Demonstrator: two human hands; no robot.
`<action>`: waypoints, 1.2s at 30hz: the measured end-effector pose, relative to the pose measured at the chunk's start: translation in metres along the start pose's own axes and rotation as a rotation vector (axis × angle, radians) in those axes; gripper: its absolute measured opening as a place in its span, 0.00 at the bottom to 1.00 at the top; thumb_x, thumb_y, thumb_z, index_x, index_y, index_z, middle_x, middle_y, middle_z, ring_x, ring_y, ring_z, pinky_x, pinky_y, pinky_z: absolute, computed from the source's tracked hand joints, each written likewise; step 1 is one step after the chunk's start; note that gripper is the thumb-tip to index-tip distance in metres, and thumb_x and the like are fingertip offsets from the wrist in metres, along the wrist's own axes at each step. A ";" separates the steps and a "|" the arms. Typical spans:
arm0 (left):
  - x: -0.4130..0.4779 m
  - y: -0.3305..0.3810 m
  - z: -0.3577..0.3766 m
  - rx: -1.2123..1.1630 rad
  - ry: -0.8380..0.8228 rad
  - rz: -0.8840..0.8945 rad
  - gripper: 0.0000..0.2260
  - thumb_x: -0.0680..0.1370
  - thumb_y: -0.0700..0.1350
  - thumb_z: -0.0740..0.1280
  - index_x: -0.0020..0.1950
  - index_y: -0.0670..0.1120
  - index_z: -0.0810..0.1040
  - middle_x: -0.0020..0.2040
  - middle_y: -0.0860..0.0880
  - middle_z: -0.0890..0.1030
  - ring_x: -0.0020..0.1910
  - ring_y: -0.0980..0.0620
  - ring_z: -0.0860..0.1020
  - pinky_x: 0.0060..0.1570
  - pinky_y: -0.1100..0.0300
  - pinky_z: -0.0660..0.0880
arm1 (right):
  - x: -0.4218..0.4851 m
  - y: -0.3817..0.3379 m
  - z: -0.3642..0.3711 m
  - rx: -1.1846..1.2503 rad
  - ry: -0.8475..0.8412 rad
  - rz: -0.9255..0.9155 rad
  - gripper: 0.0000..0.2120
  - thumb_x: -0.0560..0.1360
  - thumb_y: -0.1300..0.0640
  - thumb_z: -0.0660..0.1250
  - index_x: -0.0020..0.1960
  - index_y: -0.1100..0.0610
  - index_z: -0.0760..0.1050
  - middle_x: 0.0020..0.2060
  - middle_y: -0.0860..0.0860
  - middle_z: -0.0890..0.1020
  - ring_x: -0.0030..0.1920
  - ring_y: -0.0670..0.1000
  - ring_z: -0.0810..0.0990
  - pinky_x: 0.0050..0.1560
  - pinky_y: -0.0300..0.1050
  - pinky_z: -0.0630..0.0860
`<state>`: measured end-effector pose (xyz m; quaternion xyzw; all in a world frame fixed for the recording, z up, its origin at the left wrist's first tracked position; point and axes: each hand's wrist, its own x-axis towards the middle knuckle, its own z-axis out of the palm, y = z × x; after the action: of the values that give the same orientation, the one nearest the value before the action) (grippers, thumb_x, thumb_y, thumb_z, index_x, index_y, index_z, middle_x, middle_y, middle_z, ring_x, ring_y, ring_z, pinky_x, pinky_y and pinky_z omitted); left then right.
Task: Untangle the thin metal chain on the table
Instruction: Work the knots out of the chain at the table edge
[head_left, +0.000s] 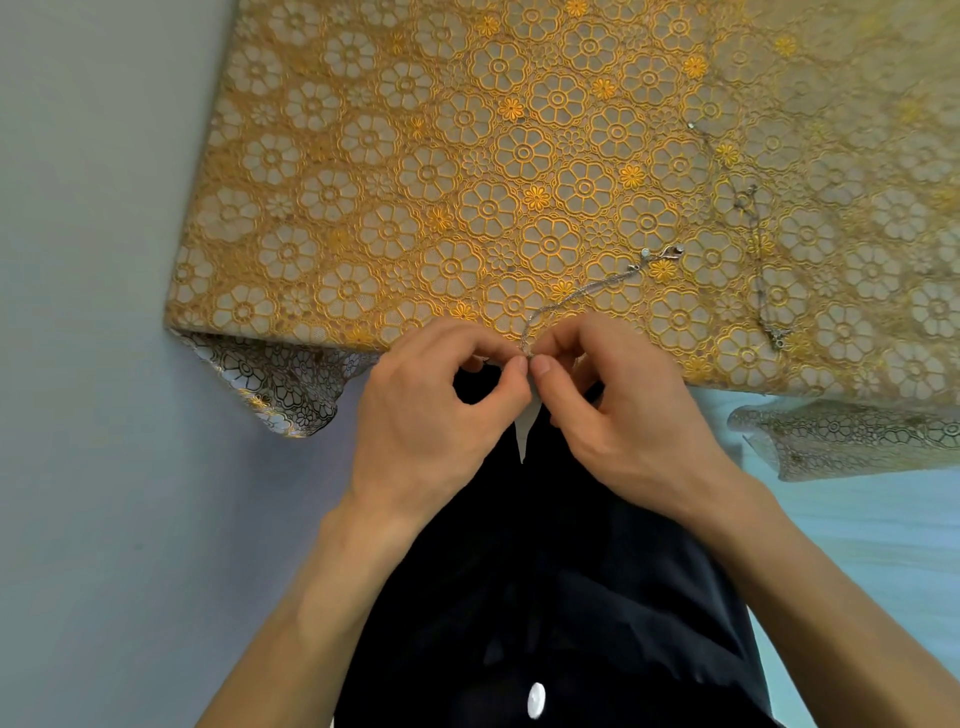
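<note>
At the middle of the near edge of the bench (363, 156), the left hand (431, 410) and right hand (623, 415) meet. The fingers (519, 367) of each are curled, pinching the thin chain (582, 294) between thumb and forefinger. The chain runs across the bench toward the far right corner, ending at its clasp (668, 253). A second chain (753, 218) lies well apart, nearer the right edge.

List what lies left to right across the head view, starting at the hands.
Left hand → right hand → silver lobster clasp of the thin metal chain both hands pinch → second thin silver chain lying loose on the yellow flower-patterned lace tablecloth.
</note>
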<state>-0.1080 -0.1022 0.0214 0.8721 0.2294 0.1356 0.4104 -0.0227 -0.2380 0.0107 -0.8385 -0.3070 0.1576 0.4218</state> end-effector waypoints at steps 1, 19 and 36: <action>0.000 0.000 0.000 0.004 0.006 -0.002 0.01 0.73 0.46 0.72 0.43 0.50 0.83 0.43 0.56 0.83 0.44 0.57 0.80 0.48 0.59 0.76 | 0.000 0.000 -0.001 -0.003 -0.012 -0.004 0.01 0.76 0.52 0.65 0.46 0.48 0.73 0.38 0.39 0.76 0.38 0.39 0.74 0.40 0.31 0.68; -0.004 0.000 -0.003 -0.135 -0.171 -0.234 0.04 0.74 0.43 0.73 0.39 0.51 0.82 0.40 0.59 0.82 0.38 0.61 0.78 0.39 0.73 0.70 | -0.006 -0.006 -0.006 0.384 -0.049 0.303 0.06 0.78 0.59 0.66 0.43 0.52 0.75 0.27 0.50 0.77 0.23 0.46 0.76 0.23 0.41 0.72; -0.017 -0.014 0.011 -0.632 -0.200 -0.575 0.04 0.74 0.48 0.66 0.45 0.50 0.78 0.48 0.51 0.87 0.44 0.53 0.83 0.43 0.59 0.74 | -0.025 0.001 -0.009 0.379 -0.029 0.436 0.09 0.78 0.60 0.67 0.41 0.51 0.76 0.30 0.47 0.77 0.26 0.49 0.78 0.25 0.44 0.75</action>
<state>-0.1219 -0.1096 0.0029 0.6133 0.3691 -0.0058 0.6983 -0.0369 -0.2606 0.0149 -0.7887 -0.0904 0.3111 0.5224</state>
